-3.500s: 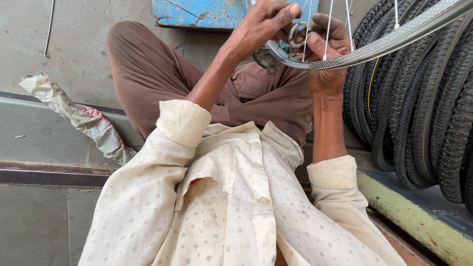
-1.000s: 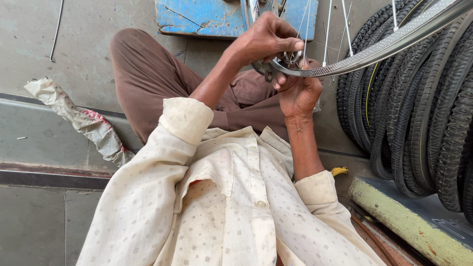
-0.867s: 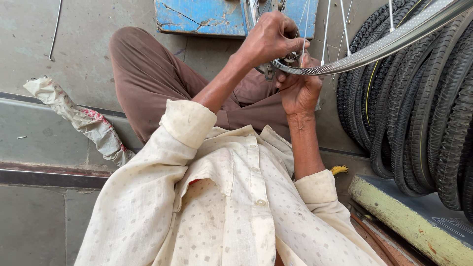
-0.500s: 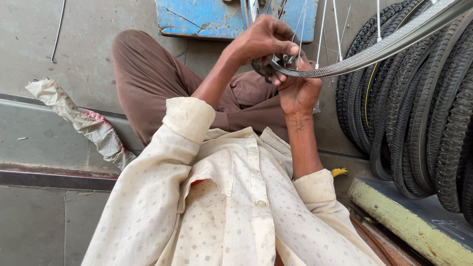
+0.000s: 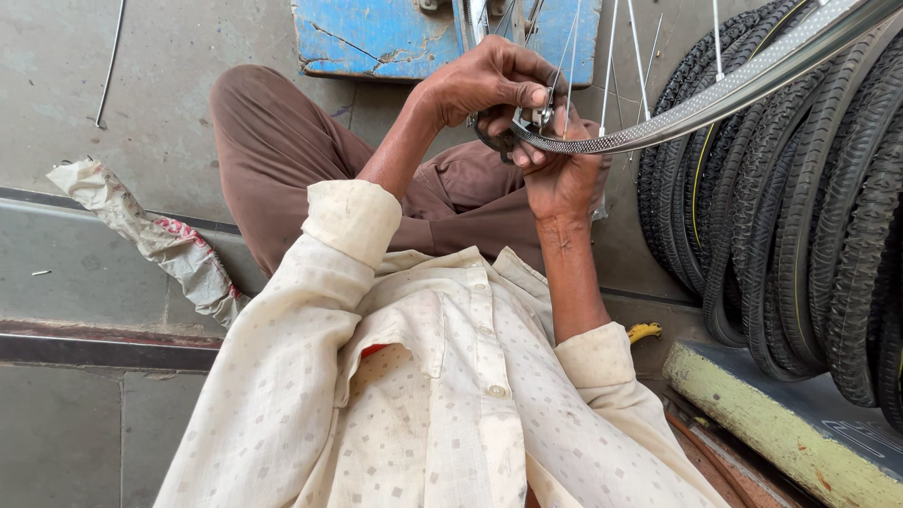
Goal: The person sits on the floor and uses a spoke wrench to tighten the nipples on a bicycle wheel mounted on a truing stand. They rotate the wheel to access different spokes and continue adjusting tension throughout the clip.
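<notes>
A shiny metal bicycle wheel rim point(image 5: 715, 99) with thin spokes point(image 5: 611, 52) crosses the top right. My right hand point(image 5: 562, 169) grips the rim's near end from below. My left hand point(image 5: 484, 80) is closed over a small dark metal tool point(image 5: 491, 139) pressed against the rim where a spoke meets it. Both hands touch each other above my brown trousers point(image 5: 282, 150). My cream patterned shirt point(image 5: 414, 395) fills the lower middle.
Several black bicycle tyres point(image 5: 809, 207) stand stacked at the right on a yellow-edged ledge point(image 5: 752, 423). A chipped blue board point(image 5: 376, 38) lies ahead. A crumpled rag point(image 5: 160, 240) rests on the left step. A loose spoke point(image 5: 108, 61) lies on the concrete floor.
My right hand has dropped from beside the rim to grip it from below. Both hands have stayed together at the rim's end, with the left hand working the tool slightly.
</notes>
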Available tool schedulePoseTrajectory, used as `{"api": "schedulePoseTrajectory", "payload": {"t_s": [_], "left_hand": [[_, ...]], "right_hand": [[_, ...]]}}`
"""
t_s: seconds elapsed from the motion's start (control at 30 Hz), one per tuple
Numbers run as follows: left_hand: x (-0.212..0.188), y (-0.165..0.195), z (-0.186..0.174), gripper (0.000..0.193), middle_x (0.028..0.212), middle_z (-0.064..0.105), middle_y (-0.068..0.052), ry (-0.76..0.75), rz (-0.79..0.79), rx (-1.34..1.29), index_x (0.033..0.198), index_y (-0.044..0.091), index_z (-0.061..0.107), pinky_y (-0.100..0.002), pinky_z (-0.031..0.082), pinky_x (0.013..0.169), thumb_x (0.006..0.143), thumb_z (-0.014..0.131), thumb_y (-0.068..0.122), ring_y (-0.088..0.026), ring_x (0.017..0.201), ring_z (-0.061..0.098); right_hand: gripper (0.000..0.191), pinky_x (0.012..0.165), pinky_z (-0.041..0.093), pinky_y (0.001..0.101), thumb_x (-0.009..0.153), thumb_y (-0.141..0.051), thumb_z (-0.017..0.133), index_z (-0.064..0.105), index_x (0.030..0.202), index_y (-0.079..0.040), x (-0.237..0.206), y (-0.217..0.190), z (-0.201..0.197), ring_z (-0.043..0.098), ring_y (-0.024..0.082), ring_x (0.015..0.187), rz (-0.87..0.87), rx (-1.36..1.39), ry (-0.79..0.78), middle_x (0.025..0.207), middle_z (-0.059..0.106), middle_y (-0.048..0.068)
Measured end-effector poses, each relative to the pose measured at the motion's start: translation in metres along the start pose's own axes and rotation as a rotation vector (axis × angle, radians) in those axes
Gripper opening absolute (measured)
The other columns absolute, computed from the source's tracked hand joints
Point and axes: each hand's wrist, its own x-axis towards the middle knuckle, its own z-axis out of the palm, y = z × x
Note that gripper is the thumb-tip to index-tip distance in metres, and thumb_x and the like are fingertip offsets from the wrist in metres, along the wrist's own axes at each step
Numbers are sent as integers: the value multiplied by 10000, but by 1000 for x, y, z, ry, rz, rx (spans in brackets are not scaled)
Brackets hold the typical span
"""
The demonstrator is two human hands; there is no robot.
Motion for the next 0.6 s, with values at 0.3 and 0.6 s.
{"api": "schedulePoseTrajectory", "payload": {"t_s": [0.3,0.6], "left_hand": [[37,-24,26,472,483,541,-146,449,314,897,608,-64,677,-391,408,429,708,959,302,-183,427,511],[7,1,-2,339,812,778,-24,-27,36,110,1071,31,749,-205,486,399,910,780,327,-72,522,694]], "right_hand": [[110,800,669,486,950,-108,638,614,991,-10,-6,-5,-3,659,191,726,30,15,29,816,643,88],[302,530,550,277,1066,-179,688,604,1256,41,18,3,-15,571,98,588,46,-31,6,900,665,110]]}}
